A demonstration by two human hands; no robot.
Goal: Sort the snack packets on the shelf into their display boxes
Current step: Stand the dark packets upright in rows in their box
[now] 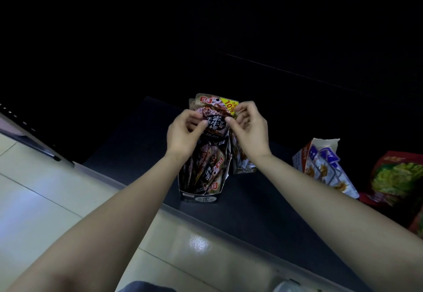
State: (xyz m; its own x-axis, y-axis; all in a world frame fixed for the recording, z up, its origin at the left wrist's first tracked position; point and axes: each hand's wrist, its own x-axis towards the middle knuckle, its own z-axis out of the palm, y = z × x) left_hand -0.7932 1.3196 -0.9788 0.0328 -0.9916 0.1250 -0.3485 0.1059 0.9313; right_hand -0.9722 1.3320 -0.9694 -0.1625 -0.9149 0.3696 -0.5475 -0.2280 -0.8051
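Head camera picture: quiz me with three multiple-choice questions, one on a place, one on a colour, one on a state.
1. Where does the white-and-blue display box stand from the black display box? A left; B right; C behind.
2. The corner badge on the held snack packet is: A yellow; B green; C pink.
3. The left hand and right hand are: A hanging idle; B empty; C pinching the packet.
Answers: B, it sits farther right on the shelf; A, the 10% corner is yellow; C, fingers of both grip its edges.
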